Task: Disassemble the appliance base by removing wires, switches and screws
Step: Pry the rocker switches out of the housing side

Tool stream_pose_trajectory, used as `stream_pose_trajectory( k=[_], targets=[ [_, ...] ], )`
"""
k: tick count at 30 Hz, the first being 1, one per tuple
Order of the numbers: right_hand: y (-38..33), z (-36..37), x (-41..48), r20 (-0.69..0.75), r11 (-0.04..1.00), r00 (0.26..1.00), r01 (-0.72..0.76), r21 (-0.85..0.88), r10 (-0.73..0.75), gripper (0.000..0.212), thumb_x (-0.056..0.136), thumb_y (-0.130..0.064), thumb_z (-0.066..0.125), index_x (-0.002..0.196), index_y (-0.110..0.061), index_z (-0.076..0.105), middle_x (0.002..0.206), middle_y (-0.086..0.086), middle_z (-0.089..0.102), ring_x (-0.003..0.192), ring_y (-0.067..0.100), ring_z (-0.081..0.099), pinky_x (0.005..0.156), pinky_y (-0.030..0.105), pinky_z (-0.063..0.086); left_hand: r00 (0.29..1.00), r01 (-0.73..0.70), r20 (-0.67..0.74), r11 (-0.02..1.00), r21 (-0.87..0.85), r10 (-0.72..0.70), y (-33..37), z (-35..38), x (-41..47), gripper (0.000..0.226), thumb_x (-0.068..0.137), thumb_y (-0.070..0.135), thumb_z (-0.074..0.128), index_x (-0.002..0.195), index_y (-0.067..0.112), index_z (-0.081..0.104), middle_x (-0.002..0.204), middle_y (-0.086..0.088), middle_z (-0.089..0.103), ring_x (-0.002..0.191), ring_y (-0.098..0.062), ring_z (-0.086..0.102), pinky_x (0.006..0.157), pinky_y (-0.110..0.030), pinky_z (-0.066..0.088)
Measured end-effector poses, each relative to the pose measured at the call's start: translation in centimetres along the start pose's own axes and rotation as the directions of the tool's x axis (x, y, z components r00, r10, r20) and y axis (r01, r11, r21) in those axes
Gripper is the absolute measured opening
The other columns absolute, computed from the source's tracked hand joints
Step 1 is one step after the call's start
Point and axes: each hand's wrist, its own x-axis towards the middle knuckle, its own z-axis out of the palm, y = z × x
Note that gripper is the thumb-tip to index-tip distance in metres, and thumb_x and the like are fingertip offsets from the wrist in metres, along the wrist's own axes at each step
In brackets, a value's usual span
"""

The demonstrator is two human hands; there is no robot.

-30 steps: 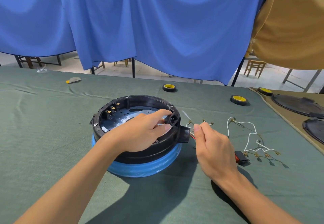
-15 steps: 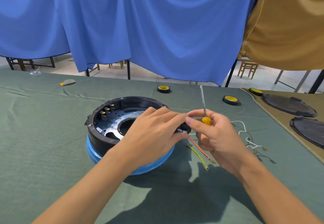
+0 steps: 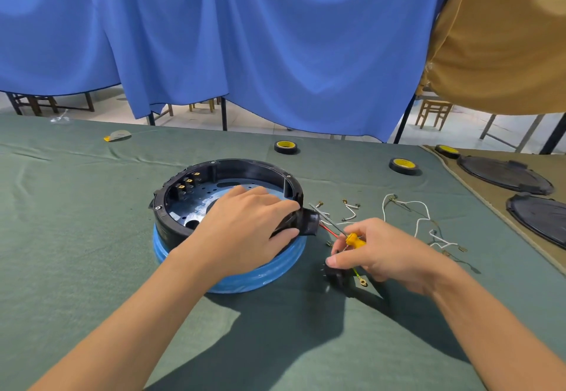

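Base (image 3: 245,165) is sitting mid-worktop (image 3: 76,237). The left hand (image 3: 245,225) is gripping its 3 o'clock rim, probably bracing it so it's not sliding. The right hand (image 3: 389,253) is curling round the screwdriver (image 3: 355,239) while pinching a black part (image 3: 335,274), likely keeping the tool ready.

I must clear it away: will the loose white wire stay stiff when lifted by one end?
Probably floppy: the white wire lies in loose curves on the green cloth. It looks thin, so likely light. Its metal end terminals may snag the cloth.
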Motion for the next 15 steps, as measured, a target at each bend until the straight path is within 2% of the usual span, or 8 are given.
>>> stream_pose_trajectory(
  k=[3, 6, 8, 11, 13, 15],
  targets=[
    [0.3, -0.1, 0.2, -0.022, 0.998, 1.0, 0.01, -0.061, -0.011, 0.02, 0.076, -0.021, 0.081, 0.082, -0.006, 0.07, 0.06, 0.0, 0.053, 0.044, 0.006, 0.038, 0.041, 0.016, 0.027, 1.0, 0.018, -0.005, 1.0, -0.008, -0.018, -0.2, 0.1, 0.0, 0.041, 0.095, 0.054, 0.037, 0.126, 0.034, 0.054, 0.095, 0.011, 0.066, 0.099, -0.018, 0.056, 0.08, -0.031, 0.038],
    [0.4, -0.1, 0.3, -0.085, 0.989, 0.995, 0.042, -0.141, -0.055, 0.019, 0.072, -0.022, 0.085, 0.085, -0.015, 0.073, 0.068, -0.004, 0.058, 0.057, 0.006, 0.05, 0.05, 0.013, 0.036, 0.999, 0.028, -0.018, 0.999, 0.016, -0.028, -0.2, 0.1, 0.0, 0.043, 0.095, 0.056, 0.029, 0.118, 0.034, 0.057, 0.088, 0.01, 0.065, 0.095, -0.017, 0.056, 0.078, -0.031, 0.04],
    [0.5, -0.1, 0.5, -0.121, 0.995, 0.99, 0.066, -0.081, -0.075, 0.018, 0.072, -0.021, 0.084, 0.085, -0.014, 0.072, 0.068, -0.002, 0.055, 0.055, 0.006, 0.048, 0.05, 0.014, 0.038, 0.999, 0.029, -0.031, 0.999, 0.017, -0.028, -0.2, -0.1, -0.1, 0.049, 0.095, 0.058, 0.023, 0.112, 0.033, 0.061, 0.086, 0.01, 0.066, 0.092, -0.017, 0.058, 0.078, -0.033, 0.041],
    [0.1, -0.2, 0.6, -0.268, 0.986, 0.959, 0.13, 0.103, -0.098, 0.017, 0.081, -0.023, 0.076, 0.079, -0.008, 0.069, 0.058, 0.006, 0.047, 0.041, 0.006, 0.033, 0.041, 0.016, 0.029, 0.998, 0.051, -0.044, 0.998, -0.03, -0.052, -0.6, -0.8, -0.1, 0.057, 0.092, 0.06, 0.018, 0.109, 0.033, 0.066, 0.092, 0.01, 0.07, 0.094, -0.016, 0.061, 0.079, -0.033, 0.043],
    [-0.6, -0.1, 0.4, -0.361, 0.979, 0.924, 0.172, 0.106, -0.124, 0.018, 0.085, -0.028, 0.072, 0.079, -0.011, 0.069, 0.065, 0.012, 0.063, 0.036, 0.002, 0.032, 0.038, 0.013, 0.028, 0.989, 0.108, -0.091, 0.988, -0.109, -0.118, -1.7, -1.2, -0.5, 0.054, 0.093, 0.058, 0.023, 0.108, 0.034, 0.069, 0.095, 0.011, 0.072, 0.094, -0.015, 0.062, 0.075, -0.031, 0.041],
    [-1.5, 0.6, 0.2, -0.382, 0.979, 0.911, 0.193, 0.062, -0.155, 0.021, 0.085, -0.038, 0.07, 0.08, -0.017, 0.068, 0.076, 0.006, 0.073, 0.035, 0.001, 0.039, 0.041, 0.015, 0.032, 0.961, 0.205, -0.144, 0.958, -0.201, -0.236, -3.4, -1.2, -1.1, 0.042, 0.096, 0.053, 0.035, 0.102, 0.033, 0.072, 0.088, 0.014, 0.07, 0.088, -0.013, 0.061, 0.07, -0.029, 0.037]
  ],
)
